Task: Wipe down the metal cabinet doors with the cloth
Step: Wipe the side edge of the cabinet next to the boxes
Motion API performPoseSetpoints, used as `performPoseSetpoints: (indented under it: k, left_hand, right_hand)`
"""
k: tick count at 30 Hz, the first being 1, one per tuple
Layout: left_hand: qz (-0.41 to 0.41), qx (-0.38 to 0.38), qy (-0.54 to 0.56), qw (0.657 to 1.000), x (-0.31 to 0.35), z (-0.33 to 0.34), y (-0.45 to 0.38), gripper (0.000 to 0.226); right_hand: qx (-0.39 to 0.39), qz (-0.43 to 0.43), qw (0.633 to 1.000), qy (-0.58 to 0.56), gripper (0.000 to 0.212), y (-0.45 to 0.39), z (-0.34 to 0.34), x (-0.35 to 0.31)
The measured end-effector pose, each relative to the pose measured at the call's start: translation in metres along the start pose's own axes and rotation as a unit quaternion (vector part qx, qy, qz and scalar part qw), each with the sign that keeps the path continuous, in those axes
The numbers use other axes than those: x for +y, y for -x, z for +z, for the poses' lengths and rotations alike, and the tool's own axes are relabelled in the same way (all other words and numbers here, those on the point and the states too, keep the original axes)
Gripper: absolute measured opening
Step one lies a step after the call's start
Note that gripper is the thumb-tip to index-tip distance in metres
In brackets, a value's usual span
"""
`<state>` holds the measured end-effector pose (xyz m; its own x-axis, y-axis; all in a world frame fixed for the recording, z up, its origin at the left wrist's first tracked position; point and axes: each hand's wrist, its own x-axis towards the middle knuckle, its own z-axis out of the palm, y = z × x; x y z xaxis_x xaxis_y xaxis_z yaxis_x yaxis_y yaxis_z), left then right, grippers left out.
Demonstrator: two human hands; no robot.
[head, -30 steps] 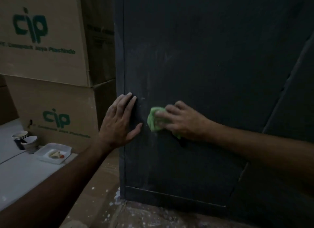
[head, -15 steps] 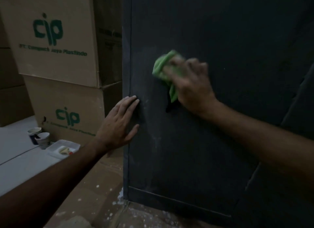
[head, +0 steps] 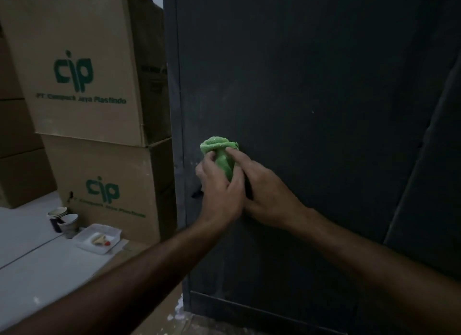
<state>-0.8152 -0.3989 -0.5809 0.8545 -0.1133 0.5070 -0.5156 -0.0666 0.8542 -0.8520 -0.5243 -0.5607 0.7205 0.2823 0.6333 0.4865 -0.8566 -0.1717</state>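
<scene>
A dark grey metal cabinet door (head: 311, 90) fills the middle and right of the view, with pale dusty smears near its left edge. A bunched green cloth (head: 220, 153) is pressed against the door at mid height. My left hand (head: 219, 192) and my right hand (head: 264, 192) meet on it, fingers of both closed around the cloth's lower part. The two hands touch each other, and the left one partly covers the right.
Two stacked cardboard boxes (head: 82, 67) with green print stand just left of the cabinet. On the white floor (head: 27, 264) below them sit paper cups (head: 63, 221) and a white foam tray (head: 99, 237) with food scraps. The floor by the cabinet base is paint-spattered.
My left hand left the door's edge and joined the right hand on the cloth. The right hand swept up with the cloth, then came back down to mid height.
</scene>
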Motion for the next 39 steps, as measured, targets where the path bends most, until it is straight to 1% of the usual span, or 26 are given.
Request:
performPoseSetpoints:
  k: [2, 4, 6, 8, 10, 13, 15, 17, 19, 20, 21, 22, 24, 25, 26, 27, 28, 30, 31, 32, 33, 34, 36, 37, 38, 39]
  left_hand:
    - [0.017, 0.042, -0.033, 0.998, 0.004, 0.014, -0.002, 0.068]
    - [0.037, 0.071, -0.066, 0.995, 0.001, 0.024, -0.001, 0.069]
    - [0.086, 0.105, -0.099, 0.986, -0.002, 0.023, -0.01, 0.065]
    - [0.173, 0.15, -0.157, 0.961, -0.001, 0.007, -0.036, 0.057]
    - [0.261, 0.19, -0.207, 0.924, 0.003, -0.021, -0.08, 0.048]
    - [0.344, 0.206, -0.24, 0.884, 0.006, -0.056, -0.129, 0.047]
    - [0.416, 0.152, -0.28, 0.852, -0.01, -0.054, -0.122, 0.051]
    - [0.485, 0.039, -0.354, 0.799, -0.039, -0.042, -0.09, 0.054]
    - [0.521, -0.06, -0.425, 0.738, -0.058, -0.044, -0.066, 0.054]
    - [0.53, -0.08, -0.438, 0.722, -0.057, -0.05, -0.068, 0.054]
    - [0.533, -0.061, -0.431, 0.726, -0.048, -0.054, -0.08, 0.054]
    - [0.518, -0.007, -0.404, 0.754, -0.031, -0.056, -0.097, 0.054]
    - [0.45, 0.142, -0.323, 0.821, 0.014, -0.055, -0.137, 0.053]
    - [0.425, 0.183, -0.298, 0.835, 0.033, -0.052, -0.148, 0.052]
    - [0.425, 0.198, -0.303, 0.83, 0.04, -0.046, -0.151, 0.052]
    - [0.454, 0.173, -0.326, 0.811, 0.033, -0.04, -0.148, 0.052]
    - [0.498, 0.111, -0.365, 0.778, 0.017, -0.036, -0.138, 0.054]
    - [0.571, -0.054, -0.453, 0.682, -0.021, -0.043, -0.105, 0.059]
    - [0.587, -0.112, -0.482, 0.641, -0.034, -0.053, -0.094, 0.06]
    - [0.599, -0.119, -0.492, 0.62, -0.04, -0.063, -0.097, 0.059]
    - [0.6, -0.085, -0.484, 0.632, -0.037, -0.068, -0.108, 0.057]
    - [0.577, -0.019, -0.454, 0.679, -0.027, -0.069, -0.121, 0.055]
    - [0.484, 0.139, -0.361, 0.785, 0.008, -0.066, -0.152, 0.053]
    - [0.443, 0.189, -0.32, 0.816, 0.023, -0.062, -0.16, 0.053]
    - [0.428, 0.212, -0.302, 0.825, 0.03, -0.053, -0.16, 0.052]
    - [0.441, 0.2, -0.314, 0.816, 0.026, -0.044, -0.154, 0.051]
  right_hand:
    - [0.032, -0.016, 0.999, 0.013, 0.072, 0.006, -0.013, 0.006]
    - [0.099, -0.047, 0.99, 0.09, 0.053, 0.015, -0.023, 0.017]
    - [0.128, -0.078, 0.973, 0.178, 0.043, 0.028, -0.028, 0.031]
    - [0.121, -0.105, 0.961, 0.227, 0.04, 0.043, -0.031, 0.047]
    - [0.112, -0.119, 0.957, 0.241, 0.04, 0.054, -0.033, 0.06]
    - [0.102, -0.119, 0.958, 0.24, 0.038, 0.063, -0.033, 0.07]
    - [0.097, -0.121, 0.96, 0.235, 0.037, 0.065, -0.029, 0.068]
    - [0.094, -0.123, 0.96, 0.234, 0.037, 0.065, -0.024, 0.065]
    - [0.092, -0.122, 0.959, 0.238, 0.038, 0.064, -0.022, 0.064]
    - [0.09, -0.121, 0.958, 0.243, 0.039, 0.063, -0.021, 0.064]
    - [0.09, -0.12, 0.956, 0.251, 0.039, 0.062, -0.021, 0.065]
    - [0.093, -0.121, 0.954, 0.259, 0.04, 0.061, -0.021, 0.066]
    - [0.095, -0.123, 0.951, 0.267, 0.04, 0.06, -0.02, 0.067]
    - [0.093, -0.125, 0.951, 0.267, 0.04, 0.06, -0.021, 0.067]
    - [0.089, -0.127, 0.952, 0.265, 0.041, 0.061, -0.021, 0.068]
    - [0.088, -0.127, 0.952, 0.263, 0.041, 0.062, -0.023, 0.069]
    - [0.086, -0.127, 0.953, 0.26, 0.042, 0.063, -0.026, 0.071]
    - [0.081, -0.128, 0.955, 0.256, 0.043, 0.065, -0.027, 0.072]
    - [0.079, -0.128, 0.955, 0.256, 0.044, 0.066, -0.027, 0.072]
    - [0.079, -0.128, 0.955, 0.256, 0.045, 0.067, -0.025, 0.072]
    - [0.08, -0.128, 0.955, 0.255, 0.045, 0.067, -0.024, 0.073]
    - [0.082, -0.128, 0.956, 0.251, 0.045, 0.068, -0.022, 0.073]
    - [0.083, -0.132, 0.957, 0.244, 0.044, 0.067, -0.021, 0.074]
    - [0.083, -0.134, 0.958, 0.241, 0.043, 0.067, -0.021, 0.074]
    - [0.086, -0.136, 0.958, 0.238, 0.042, 0.067, -0.022, 0.075]
    - [0.089, -0.139, 0.958, 0.235, 0.042, 0.067, -0.022, 0.075]
